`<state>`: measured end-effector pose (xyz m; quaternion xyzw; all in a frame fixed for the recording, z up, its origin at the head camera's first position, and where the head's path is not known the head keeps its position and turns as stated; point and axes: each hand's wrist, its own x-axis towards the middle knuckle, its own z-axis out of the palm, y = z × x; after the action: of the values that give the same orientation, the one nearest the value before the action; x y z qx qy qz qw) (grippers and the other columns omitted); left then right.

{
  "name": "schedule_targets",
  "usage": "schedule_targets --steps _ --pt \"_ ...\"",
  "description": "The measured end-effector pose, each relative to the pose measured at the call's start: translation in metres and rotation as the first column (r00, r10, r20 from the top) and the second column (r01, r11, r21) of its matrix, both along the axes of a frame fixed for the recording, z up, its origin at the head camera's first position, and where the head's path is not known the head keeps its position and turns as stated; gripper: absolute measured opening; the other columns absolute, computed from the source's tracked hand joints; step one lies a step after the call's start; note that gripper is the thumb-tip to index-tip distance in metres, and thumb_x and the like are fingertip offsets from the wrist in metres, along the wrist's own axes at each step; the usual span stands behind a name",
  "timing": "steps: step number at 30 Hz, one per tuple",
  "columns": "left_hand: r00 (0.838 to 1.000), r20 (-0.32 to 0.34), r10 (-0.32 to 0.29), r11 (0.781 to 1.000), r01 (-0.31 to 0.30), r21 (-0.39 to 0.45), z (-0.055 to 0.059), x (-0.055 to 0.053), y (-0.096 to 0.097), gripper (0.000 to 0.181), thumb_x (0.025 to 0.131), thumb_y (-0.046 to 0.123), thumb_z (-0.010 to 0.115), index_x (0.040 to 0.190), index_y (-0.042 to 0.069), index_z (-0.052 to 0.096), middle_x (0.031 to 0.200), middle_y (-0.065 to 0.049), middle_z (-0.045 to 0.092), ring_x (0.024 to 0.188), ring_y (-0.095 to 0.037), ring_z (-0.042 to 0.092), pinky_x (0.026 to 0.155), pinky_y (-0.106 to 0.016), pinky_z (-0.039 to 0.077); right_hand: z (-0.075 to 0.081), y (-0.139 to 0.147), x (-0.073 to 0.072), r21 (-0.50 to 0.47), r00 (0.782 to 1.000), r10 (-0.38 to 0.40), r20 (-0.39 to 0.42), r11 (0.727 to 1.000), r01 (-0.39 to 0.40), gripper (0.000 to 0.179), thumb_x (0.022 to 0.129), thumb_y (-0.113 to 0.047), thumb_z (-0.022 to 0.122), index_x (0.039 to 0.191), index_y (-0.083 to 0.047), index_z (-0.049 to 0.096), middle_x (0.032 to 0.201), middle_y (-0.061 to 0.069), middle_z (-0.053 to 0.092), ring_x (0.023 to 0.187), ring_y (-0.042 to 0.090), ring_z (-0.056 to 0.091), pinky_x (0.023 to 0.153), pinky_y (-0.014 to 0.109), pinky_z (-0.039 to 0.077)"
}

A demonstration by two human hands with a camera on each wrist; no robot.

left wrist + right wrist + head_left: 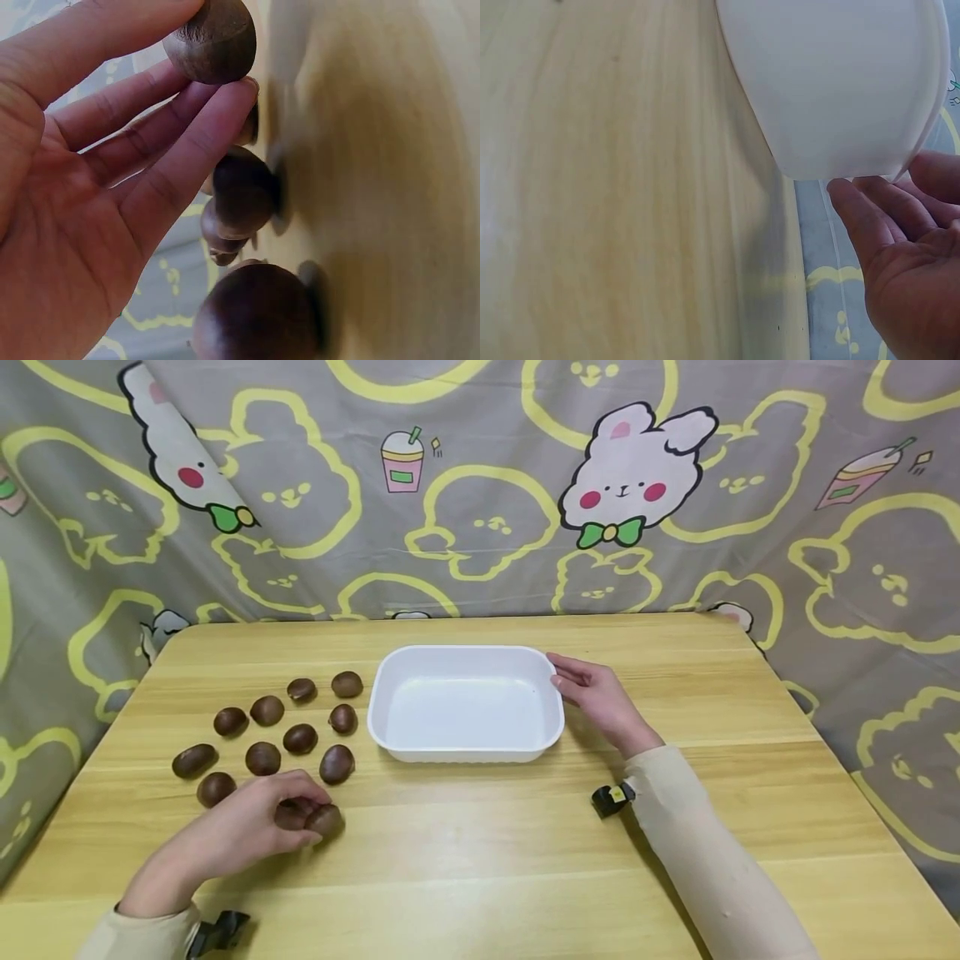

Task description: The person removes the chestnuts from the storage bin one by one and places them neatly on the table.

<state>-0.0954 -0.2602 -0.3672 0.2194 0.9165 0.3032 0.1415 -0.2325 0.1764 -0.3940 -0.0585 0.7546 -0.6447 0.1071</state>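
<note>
My left hand is low over the left part of the table and pinches a brown chestnut between thumb and fingertips. The left wrist view shows this chestnut close up. Another brown shape shows in the gap behind those fingers, partly hidden. Several glossy chestnuts lie loose beyond and left of that hand. A white rectangular plastic tub with nothing in it stands right of them. At its right end my right hand holds the rim, thumb on the rim and fingers against the outer wall.
The wooden table has rounded far corners. Behind it hangs a grey curtain with yellow outlines and cartoon rabbits. A black wrist camera sits on the right sleeve, and another on the left.
</note>
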Motion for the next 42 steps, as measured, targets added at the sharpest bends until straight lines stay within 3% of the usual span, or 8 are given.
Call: schedule_targets --steps 20,25,32,39,42 --pt "0.996 -0.087 0.001 0.999 -0.006 -0.051 -0.014 0.006 0.005 0.029 0.076 0.018 0.086 0.1 0.021 0.069 0.097 0.013 0.056 0.086 -0.004 0.057 0.074 -0.028 0.052 -0.004 0.002 0.001 -0.015 1.0 0.016 -0.015 1.0 -0.016 0.045 0.102 -0.007 0.054 0.144 0.003 0.043 0.141 0.022 0.049 0.128 0.03 0.049 0.092 0.028 0.049" --pt "0.996 -0.084 -0.012 0.998 0.007 -0.067 -0.015 0.006 0.005 0.028 0.077 0.019 0.085 0.101 0.019 0.07 0.097 0.013 0.056 0.085 -0.005 0.058 0.073 -0.028 0.053 -0.005 0.001 0.0 -0.001 1.0 0.021 -0.023 1.0 -0.021 0.046 0.102 -0.009 0.054 0.145 0.004 0.043 0.141 0.023 0.049 0.128 0.03 0.05 0.092 0.027 0.048" --pt "0.999 -0.044 0.013 0.997 -0.016 -0.07 -0.016 0.006 0.005 0.029 0.078 0.019 0.085 0.103 0.015 0.071 0.095 0.012 0.058 0.085 -0.005 0.061 0.073 -0.028 0.054 -0.005 0.001 -0.001 0.02 0.999 0.021 -0.028 1.0 -0.02 0.046 0.102 -0.009 0.055 0.144 0.003 0.044 0.14 0.022 0.05 0.127 0.03 0.051 0.092 0.027 0.049" --pt "0.998 -0.055 0.023 0.998 -0.026 -0.05 -0.006 0.003 0.004 0.028 0.083 0.027 0.08 0.106 0.016 0.071 0.099 0.012 0.061 0.089 -0.006 0.061 0.076 -0.031 0.054 -0.006 0.001 -0.002 0.047 1.0 0.018 -0.021 0.999 -0.017 0.046 0.101 -0.01 0.056 0.144 0.001 0.045 0.139 0.02 0.052 0.126 0.028 0.052 0.093 0.026 0.048" --pt "0.99 -0.131 0.046 0.999 -0.048 -0.009 0.005 -0.004 0.003 0.022 0.087 0.024 0.077 0.106 0.015 0.072 0.098 0.011 0.065 0.087 -0.006 0.061 0.075 -0.032 0.054 -0.004 0.002 -0.004 0.085 0.999 0.014 -0.032 0.996 -0.011 0.045 0.101 -0.011 0.057 0.143 0.0 0.047 0.138 0.019 0.053 0.125 0.027 0.053 0.092 0.025 0.048"
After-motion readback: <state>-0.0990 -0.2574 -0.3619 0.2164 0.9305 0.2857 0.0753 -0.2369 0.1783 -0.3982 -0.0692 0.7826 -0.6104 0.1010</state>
